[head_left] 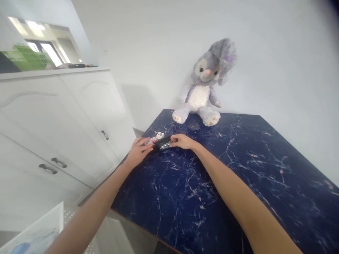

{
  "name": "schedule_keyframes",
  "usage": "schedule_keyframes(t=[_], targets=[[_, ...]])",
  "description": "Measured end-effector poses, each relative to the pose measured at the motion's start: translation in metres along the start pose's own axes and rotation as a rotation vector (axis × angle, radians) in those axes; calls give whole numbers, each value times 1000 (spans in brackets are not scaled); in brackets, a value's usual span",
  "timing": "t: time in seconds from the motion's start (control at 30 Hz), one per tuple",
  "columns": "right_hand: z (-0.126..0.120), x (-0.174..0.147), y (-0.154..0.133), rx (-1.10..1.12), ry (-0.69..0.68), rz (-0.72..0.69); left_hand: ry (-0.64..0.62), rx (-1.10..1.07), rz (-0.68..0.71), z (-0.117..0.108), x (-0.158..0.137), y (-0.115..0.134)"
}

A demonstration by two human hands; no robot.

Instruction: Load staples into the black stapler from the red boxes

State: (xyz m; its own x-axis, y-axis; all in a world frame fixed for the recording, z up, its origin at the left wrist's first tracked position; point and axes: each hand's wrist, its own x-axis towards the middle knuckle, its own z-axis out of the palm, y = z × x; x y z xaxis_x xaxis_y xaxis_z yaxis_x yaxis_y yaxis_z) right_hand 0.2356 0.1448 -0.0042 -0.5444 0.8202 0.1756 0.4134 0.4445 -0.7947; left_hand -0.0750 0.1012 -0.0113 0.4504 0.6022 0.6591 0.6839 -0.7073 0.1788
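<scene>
On the dark blue marble-patterned table lies what looks like a stapler (162,143), black on top with shiny metal along its near side. My right hand (182,141) pinches its right end between thumb and fingers. At the other end, my left hand (138,151) steadies it, with the thumb on the near side and the fingers reaching over. Close to the left fingertips is a small red-and-white packet (150,141). A little white box (159,135) with dark print stands just behind the stapler.
A grey-and-white plush rabbit (200,97) sits at the table's back edge against the wall. White cabinets (79,116) stand to the left, with a green basket (29,56) on top. The blue tabletop (238,169) extends to the right.
</scene>
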Motion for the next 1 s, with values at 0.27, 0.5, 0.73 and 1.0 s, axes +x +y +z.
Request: schedule_keyframes(t=[0.27, 0.5, 0.73, 1.0], targets=[[-5, -9, 9, 70, 16, -27, 7, 5, 44, -1, 1, 2], [-1, -13, 2, -223, 126, -5, 1, 17, 32, -3, 3, 12], [3, -12, 8, -243, 168, -184, -3, 22, 67, -2, 2, 12], [-30, -20, 10, -210, 97, -94, -41, -19, 24, -2, 2, 10]])
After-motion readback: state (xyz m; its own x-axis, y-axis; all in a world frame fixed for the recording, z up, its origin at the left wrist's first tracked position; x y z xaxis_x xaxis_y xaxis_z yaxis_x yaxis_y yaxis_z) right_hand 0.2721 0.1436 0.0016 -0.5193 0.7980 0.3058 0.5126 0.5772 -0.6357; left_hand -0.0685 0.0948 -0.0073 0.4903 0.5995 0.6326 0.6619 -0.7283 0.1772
